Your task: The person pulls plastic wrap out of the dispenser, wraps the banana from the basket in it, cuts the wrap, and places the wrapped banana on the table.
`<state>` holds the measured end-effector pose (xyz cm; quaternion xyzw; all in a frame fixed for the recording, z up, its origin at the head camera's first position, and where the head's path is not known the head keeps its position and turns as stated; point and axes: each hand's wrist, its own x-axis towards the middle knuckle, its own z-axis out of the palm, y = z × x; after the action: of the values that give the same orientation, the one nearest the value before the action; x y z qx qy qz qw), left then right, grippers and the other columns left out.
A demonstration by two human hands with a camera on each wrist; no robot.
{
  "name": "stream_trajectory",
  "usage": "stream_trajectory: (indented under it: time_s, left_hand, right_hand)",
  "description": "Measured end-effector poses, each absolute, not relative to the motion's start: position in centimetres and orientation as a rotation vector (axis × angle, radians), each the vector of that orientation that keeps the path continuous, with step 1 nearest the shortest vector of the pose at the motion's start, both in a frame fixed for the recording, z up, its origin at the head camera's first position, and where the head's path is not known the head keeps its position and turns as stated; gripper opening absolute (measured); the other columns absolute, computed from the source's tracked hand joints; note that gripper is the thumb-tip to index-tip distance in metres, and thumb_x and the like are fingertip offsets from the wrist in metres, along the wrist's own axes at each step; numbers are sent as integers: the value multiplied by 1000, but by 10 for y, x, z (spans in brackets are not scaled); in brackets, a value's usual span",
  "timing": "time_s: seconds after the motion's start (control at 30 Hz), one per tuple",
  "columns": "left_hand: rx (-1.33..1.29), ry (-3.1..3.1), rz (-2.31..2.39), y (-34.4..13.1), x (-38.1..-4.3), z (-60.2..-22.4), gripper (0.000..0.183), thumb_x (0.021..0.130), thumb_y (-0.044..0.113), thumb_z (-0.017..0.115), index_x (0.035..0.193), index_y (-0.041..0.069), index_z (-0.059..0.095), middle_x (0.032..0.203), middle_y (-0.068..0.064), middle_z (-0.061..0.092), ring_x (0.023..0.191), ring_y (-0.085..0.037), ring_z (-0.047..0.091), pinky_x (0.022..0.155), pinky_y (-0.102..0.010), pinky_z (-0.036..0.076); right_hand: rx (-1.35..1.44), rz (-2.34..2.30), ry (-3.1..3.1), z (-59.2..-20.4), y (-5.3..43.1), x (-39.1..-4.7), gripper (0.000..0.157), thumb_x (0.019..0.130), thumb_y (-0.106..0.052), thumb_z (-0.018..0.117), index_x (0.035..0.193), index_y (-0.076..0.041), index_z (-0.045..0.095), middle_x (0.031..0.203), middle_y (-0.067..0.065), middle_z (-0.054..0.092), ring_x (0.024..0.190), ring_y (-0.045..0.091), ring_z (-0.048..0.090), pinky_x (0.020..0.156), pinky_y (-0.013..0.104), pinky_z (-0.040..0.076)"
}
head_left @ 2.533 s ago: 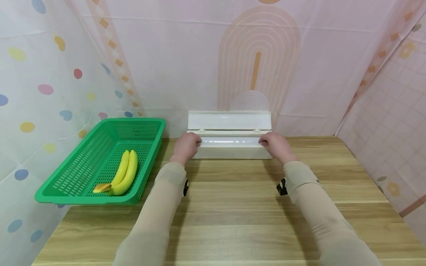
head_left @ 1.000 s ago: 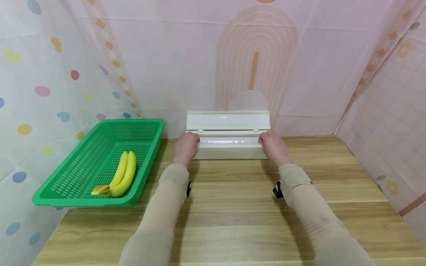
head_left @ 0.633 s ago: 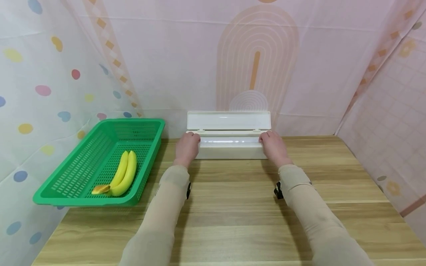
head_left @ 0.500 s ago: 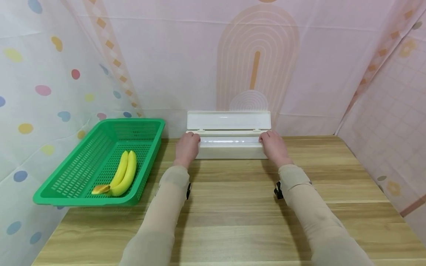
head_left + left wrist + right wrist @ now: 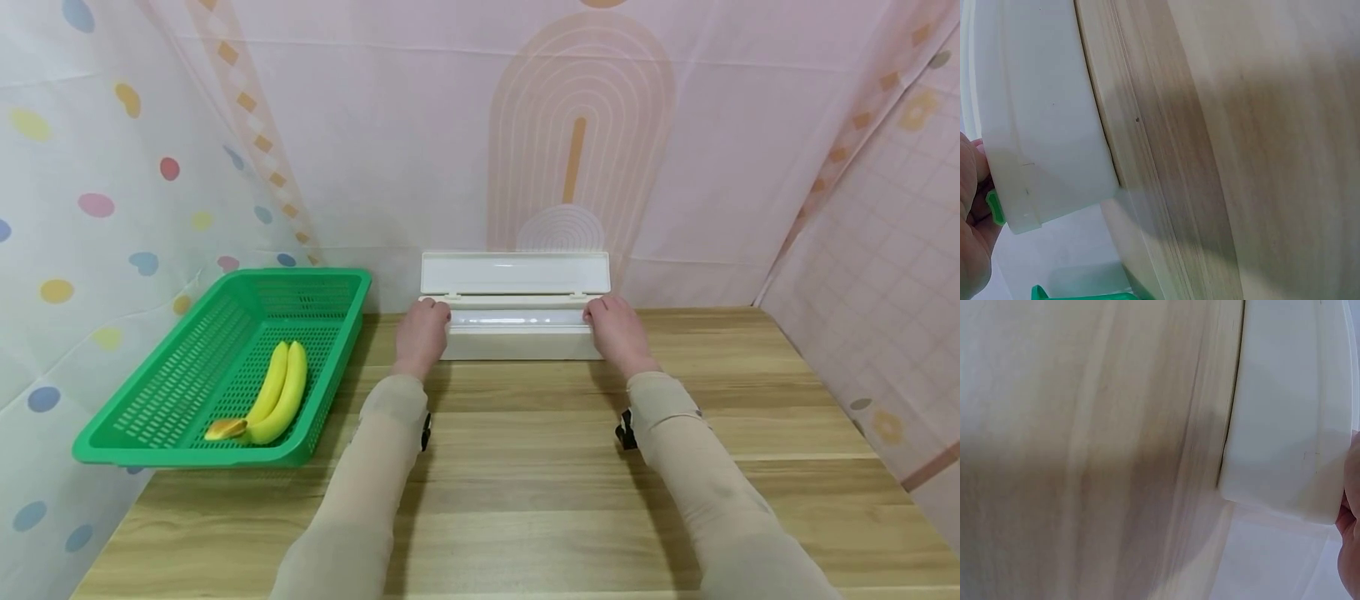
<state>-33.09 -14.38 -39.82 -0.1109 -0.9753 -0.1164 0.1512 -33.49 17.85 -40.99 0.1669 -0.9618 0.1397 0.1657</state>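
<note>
A long white cling film dispenser (image 5: 522, 346) stands on the table against the back curtain, its lid (image 5: 515, 273) raised. A shiny roll of cling film (image 5: 517, 318) shows in its opening. At the dispenser's left end, my left hand (image 5: 422, 333) has curled fingers, the tips at the edge of the film. My right hand (image 5: 618, 333) mirrors it at the right end, fingertips curled in at the film there. Whether thin film lies between the fingertips, I cannot tell. In the left wrist view a small green piece (image 5: 995, 207) sits at the dispenser's corner, beside the left fingers.
A green slotted basket (image 5: 341, 367) stands at the left of the wooden table (image 5: 525, 467) with two joined bananas (image 5: 281, 396) in it. Patterned curtains (image 5: 360, 150) hang behind and on both sides. Bare tabletop lies between the forearms.
Since the oldest frame, both hands have shifted slightly along the dispenser, the right one a little inward. Over the last half second they hold still, with only a slight camera drift.
</note>
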Motion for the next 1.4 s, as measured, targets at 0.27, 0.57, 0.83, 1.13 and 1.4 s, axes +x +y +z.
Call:
stream_trajectory:
  time_s: [0.27, 0.57, 0.83, 1.13, 1.4]
  left_hand:
    - [-297, -2797, -367, -143, -333, -395, 17, 94, -4, 61, 106, 1, 70, 104, -16, 66, 97, -33, 63, 79, -45, 56]
    - [-294, -2801, -413, -144, -335, -393, 20, 90, -11, 59, 104, -1, 69, 106, -17, 67, 100, -33, 62, 82, -44, 55]
    - [-333, -2756, -468, -146, -336, -392, 23, 86, -17, 58, 100, -3, 68, 103, -18, 64, 100, -34, 61, 85, -42, 54]
    - [-374, -2742, -491, -148, -338, -388, 27, 83, -20, 55, 101, -4, 69, 101, -19, 63, 98, -36, 60, 88, -43, 52]
    - [-414, -2715, -460, -151, -339, -384, 25, 83, -17, 60, 102, -4, 70, 100, -19, 65, 97, -36, 61, 88, -43, 52]
  right_hand:
    - [427, 463, -2770, -405, 177, -335, 11, 101, -7, 55, 102, 2, 61, 106, 18, 61, 105, 35, 54, 96, 46, 44]
    - [423, 478, -2761, -401, 176, -337, 13, 101, -8, 55, 103, 3, 62, 104, 18, 61, 103, 36, 55, 94, 46, 46]
    - [460, 478, -2712, -399, 177, -339, 11, 100, -5, 57, 101, 4, 62, 100, 19, 62, 99, 37, 57, 91, 47, 47]
    - [498, 465, -2678, -398, 179, -341, 9, 99, -4, 57, 100, 3, 62, 97, 18, 62, 97, 37, 59, 90, 47, 48]
    - [511, 500, -2684, -393, 180, -342, 10, 100, -6, 56, 101, 3, 62, 100, 18, 62, 99, 36, 58, 90, 46, 48]
